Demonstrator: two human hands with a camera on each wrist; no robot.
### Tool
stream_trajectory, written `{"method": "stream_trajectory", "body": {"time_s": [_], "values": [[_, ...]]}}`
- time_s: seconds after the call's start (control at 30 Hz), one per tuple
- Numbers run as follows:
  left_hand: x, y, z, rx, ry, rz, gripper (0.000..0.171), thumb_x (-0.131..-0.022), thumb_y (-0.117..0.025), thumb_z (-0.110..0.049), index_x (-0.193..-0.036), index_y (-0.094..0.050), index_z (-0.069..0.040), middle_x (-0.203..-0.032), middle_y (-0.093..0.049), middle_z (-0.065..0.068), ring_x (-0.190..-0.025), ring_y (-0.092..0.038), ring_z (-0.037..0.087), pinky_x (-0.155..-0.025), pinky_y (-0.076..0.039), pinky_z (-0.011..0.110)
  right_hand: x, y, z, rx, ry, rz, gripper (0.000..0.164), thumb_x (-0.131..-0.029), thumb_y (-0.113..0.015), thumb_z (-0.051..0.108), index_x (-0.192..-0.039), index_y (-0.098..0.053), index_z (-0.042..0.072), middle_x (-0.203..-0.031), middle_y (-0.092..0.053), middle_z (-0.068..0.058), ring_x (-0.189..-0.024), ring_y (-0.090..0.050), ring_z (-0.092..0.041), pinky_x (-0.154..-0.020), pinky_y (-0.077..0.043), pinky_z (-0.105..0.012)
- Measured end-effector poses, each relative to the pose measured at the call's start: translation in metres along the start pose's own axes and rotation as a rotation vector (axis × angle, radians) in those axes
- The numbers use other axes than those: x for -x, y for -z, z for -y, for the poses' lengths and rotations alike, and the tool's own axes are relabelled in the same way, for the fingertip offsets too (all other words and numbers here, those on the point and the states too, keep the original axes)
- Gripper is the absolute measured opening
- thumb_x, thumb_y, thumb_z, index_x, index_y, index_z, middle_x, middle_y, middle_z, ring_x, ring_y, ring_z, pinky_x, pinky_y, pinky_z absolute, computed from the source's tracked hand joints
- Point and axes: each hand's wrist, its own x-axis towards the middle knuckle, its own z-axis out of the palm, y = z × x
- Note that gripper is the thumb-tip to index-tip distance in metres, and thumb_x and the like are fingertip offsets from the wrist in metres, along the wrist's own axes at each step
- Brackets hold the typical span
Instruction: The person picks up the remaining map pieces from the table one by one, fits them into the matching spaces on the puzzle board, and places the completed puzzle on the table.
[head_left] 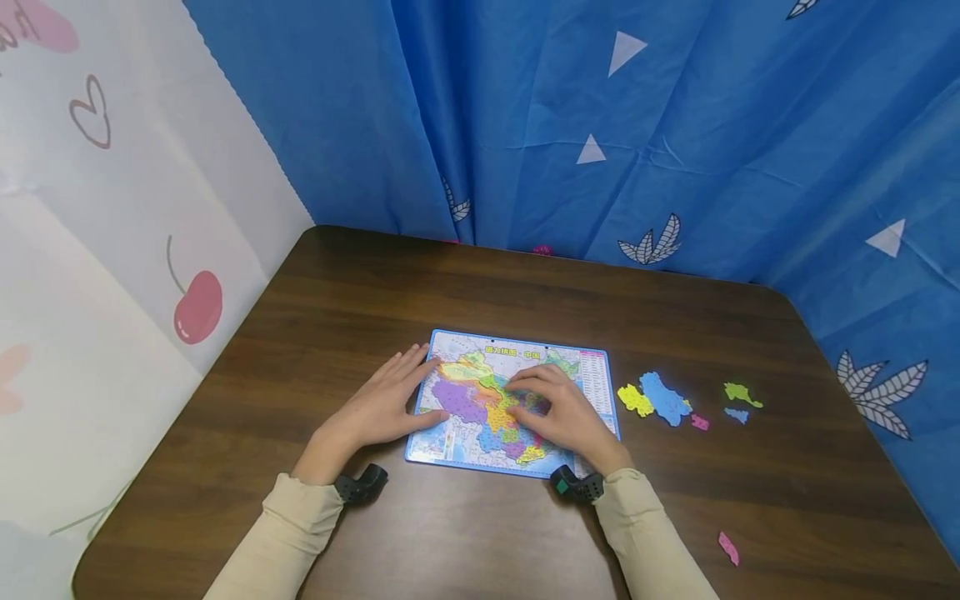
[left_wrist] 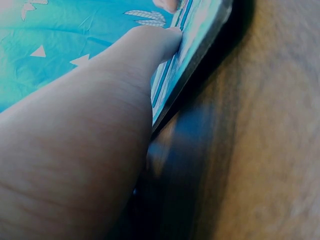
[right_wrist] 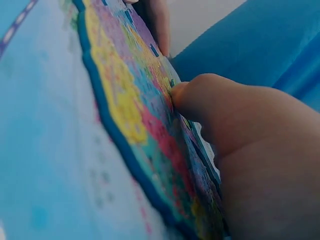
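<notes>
One straight-fingered left hand [head_left: 386, 406] touches the blue-rimmed rectangular map board [head_left: 598, 379] at mid-frame while the right hand [head_left: 562, 410], whether pinching I cannot tell, curves over flat multicoloured puzzle pieces [head_left: 459, 402], apparently seating one, so the next move likely calls for careful alignment

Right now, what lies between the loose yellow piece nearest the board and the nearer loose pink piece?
The large blue piece lies between the yellow piece and that pink piece; the head view shows it.
</notes>
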Motion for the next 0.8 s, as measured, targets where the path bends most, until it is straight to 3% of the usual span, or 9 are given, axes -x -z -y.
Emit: {"method": "stream_trajectory", "body": {"time_s": [0.8], "values": [[0.001,-0.002,0.001,-0.002,-0.016,-0.022,0.091,-0.091,-0.068,-0.060,-0.160,-0.038,-0.008,-0.171,-0.021,0.015,-0.160,-0.014,0.032,-0.130,-0.014,0.050,0.025,0.015,-0.021,0.081,0.045,-0.229,0.029,-0.088,-0.084,0.024,-0.116,-0.078,0.021,-0.120,-0.073,0.007,-0.116,-0.062,-0.016,-0.099,-0.054,-0.046]]}}
